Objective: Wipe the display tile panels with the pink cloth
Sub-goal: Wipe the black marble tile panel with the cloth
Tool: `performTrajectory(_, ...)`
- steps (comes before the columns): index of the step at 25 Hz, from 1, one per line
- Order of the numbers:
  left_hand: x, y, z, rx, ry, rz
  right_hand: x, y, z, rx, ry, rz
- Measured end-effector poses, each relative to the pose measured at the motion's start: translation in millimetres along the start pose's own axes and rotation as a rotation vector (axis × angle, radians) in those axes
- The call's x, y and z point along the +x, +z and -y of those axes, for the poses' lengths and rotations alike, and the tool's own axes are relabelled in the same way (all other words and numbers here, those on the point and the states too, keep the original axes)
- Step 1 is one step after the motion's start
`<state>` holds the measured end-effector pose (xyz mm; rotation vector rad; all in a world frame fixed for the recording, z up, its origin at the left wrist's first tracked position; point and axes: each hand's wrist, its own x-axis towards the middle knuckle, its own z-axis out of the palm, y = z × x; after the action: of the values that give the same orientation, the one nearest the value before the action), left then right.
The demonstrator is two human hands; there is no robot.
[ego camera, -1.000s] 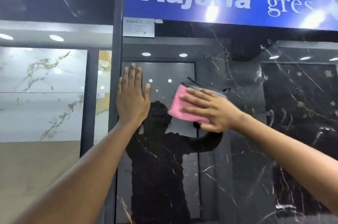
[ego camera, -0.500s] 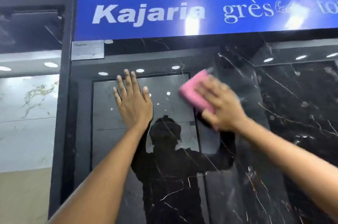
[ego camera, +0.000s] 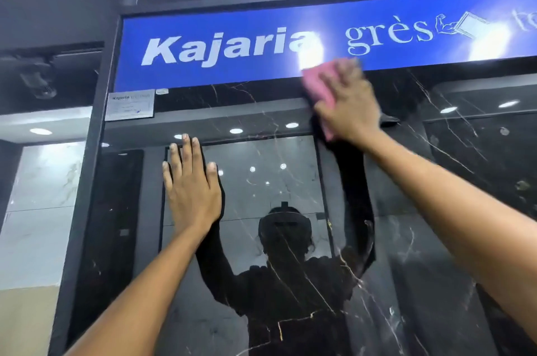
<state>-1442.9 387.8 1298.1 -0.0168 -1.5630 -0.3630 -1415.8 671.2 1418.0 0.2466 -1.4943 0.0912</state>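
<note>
The pink cloth (ego camera: pixel 318 88) lay flat against the top of the black tile panel (ego camera: pixel 290 283), its upper edge lapping onto the lower border of the blue sign (ego camera: pixel 232 44) above. The right hand (ego camera: pixel 347 104) pressed it there with straight, spread fingers, blurred by motion; the cloth looked soft and folded, roughly rectangular. Lower and to the left, the left hand (ego camera: pixel 190 191) rested open and flat on the same panel, fingers together and pointing up, holding nothing. The panel was glossy black marble-look tile with thin white and gold veins, polished enough to mirror the person's raised arms and the round ceiling lights. A dark frame post (ego camera: pixel 87 181) bounded it on the left, with a small grey label (ego camera: pixel 129 105) stuck at its upper corner. The sign bore white lettering reading "Kajaria" and "grès". Beyond the post stood pale white marble tiles (ego camera: pixel 40 195) with faint veining, beige below
</note>
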Motion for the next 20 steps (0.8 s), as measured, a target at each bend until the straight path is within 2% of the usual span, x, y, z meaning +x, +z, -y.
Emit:
performTrajectory(1,0.6,0.9,0.2,-0.001,0.003,-0.005,22.6,-9.0,-8.8,0.002,0.167,0.021)
performTrajectory(2,1.2,1.7,0.8,-0.001,0.009,-0.009,31.9,-10.7,-3.8,0.003,0.191,0.045)
performTrajectory(3,2.2,2.5,1.6,0.000,0.016,-0.016,31.7,-4.4,10.6,0.012,0.080,0.050)
performTrajectory(4,2.9,2.3,2.6,0.000,0.018,-0.021,17.9,5.2,32.6,0.040,-0.129,0.055)
performTrajectory(6,2.3,2.2,3.8,-0.012,0.012,-0.010,-42.2,22.3,71.3,0.077,-0.688,0.113)
performTrajectory(7,1.4,2.4,3.5,-0.017,0.014,-0.001,-67.0,23.8,72.3,0.059,-0.910,0.221)
performTrajectory(8,0.7,2.0,3.1,-0.018,0.017,0.001,-72.8,19.2,61.3,0.022,-1.057,0.270)
performTrajectory(9,0.7,1.1,2.4,-0.017,0.018,-0.002,-62.3,15.2,41.9,0.011,-1.083,0.213)
performTrajectory(10,1.4,0.4,2.2,-0.013,0.022,-0.005,-46.7,9.2,20.1,0.001,-0.932,0.165)
performTrajectory(13,2.0,-0.6,0.0,-0.012,0.016,0.004,-13.1,-13.2,-36.8,0.004,-0.147,-0.032)
performTrajectory(14,1.6,-0.9,-1.0,-0.014,0.015,0.008,-26.4,-12.6,-36.7,0.039,-0.022,-0.048)
performTrajectory(15,1.2,-1.4,-1.3,-0.014,0.018,0.012,-52.8,-9.6,-25.7,0.066,0.001,-0.065)
performTrajectory(16,1.0,-1.8,-0.8,-0.014,0.021,0.014,-89.8,-6.6,-6.5,0.114,-0.102,-0.047)
performTrajectory(18,0.6,-2.5,1.4,-0.018,0.014,0.014,-172.1,-0.1,34.1,0.183,-0.606,0.102)
performTrajectory(19,-0.4,-2.7,1.3,-0.022,0.008,0.014,-196.6,-2.3,42.4,0.154,-0.858,0.253)
performTrajectory(20,-1.0,-3.1,0.8,-0.027,0.008,0.015,-198.3,-3.3,38.7,0.115,-1.029,0.312)
